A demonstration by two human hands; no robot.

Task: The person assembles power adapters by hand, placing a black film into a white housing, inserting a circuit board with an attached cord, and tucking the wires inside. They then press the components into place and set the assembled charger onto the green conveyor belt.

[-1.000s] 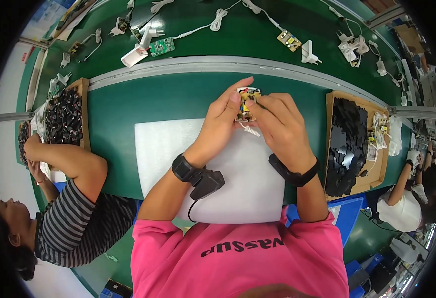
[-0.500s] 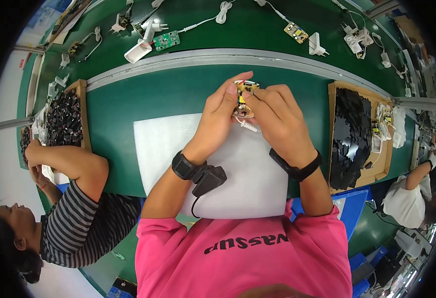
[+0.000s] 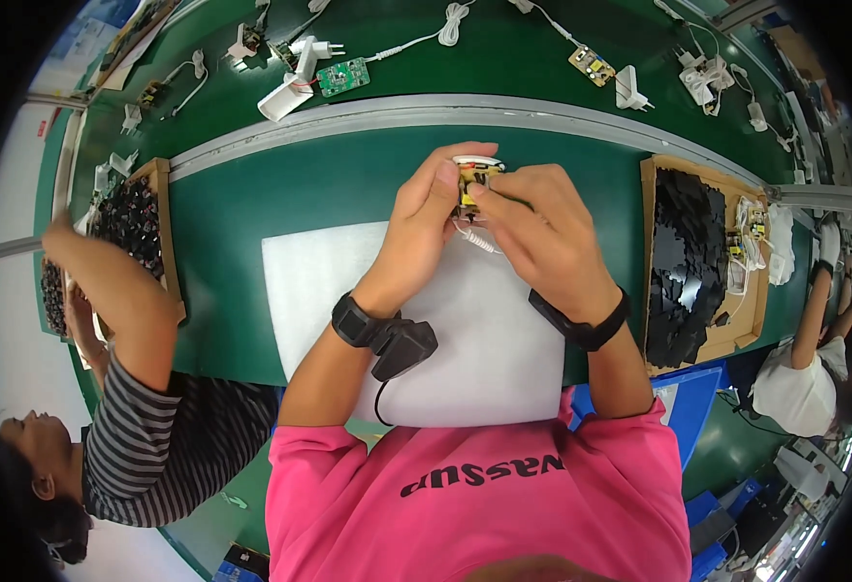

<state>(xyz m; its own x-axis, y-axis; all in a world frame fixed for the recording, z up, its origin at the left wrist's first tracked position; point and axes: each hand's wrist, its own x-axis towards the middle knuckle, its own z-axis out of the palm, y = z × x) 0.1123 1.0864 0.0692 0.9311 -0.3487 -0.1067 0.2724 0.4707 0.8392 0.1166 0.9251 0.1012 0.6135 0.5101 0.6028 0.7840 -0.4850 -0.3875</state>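
Above the far edge of a white foam sheet [image 3: 416, 320], I hold a small power adapter circuit board [image 3: 467, 202] with yellow and black parts. My left hand [image 3: 424, 206] grips the board along its left side, thumb on top. From the right, my right hand [image 3: 554, 228] is closed in at the board, its fingertips pressed on the parts near the middle. Whether a small piece sits under those fingertips is hidden. A coiled white cable [image 3: 479, 239] hangs from the board's near end.
A cardboard tray [image 3: 757, 325] of black flat pieces stands to the right, with white-cabled boards in it. Beyond a metal rail [image 3: 426, 109], a green belt carries adapter boards [image 3: 343, 77] and white plugs [image 3: 629, 89]. A co-worker [image 3: 144, 427] reaches toward a box of small black parts [image 3: 125, 228].
The board tips slightly in my hands, and my right fingertips shift a little on it. Boards on the belt have moved right. The co-worker at left has raised an arm.
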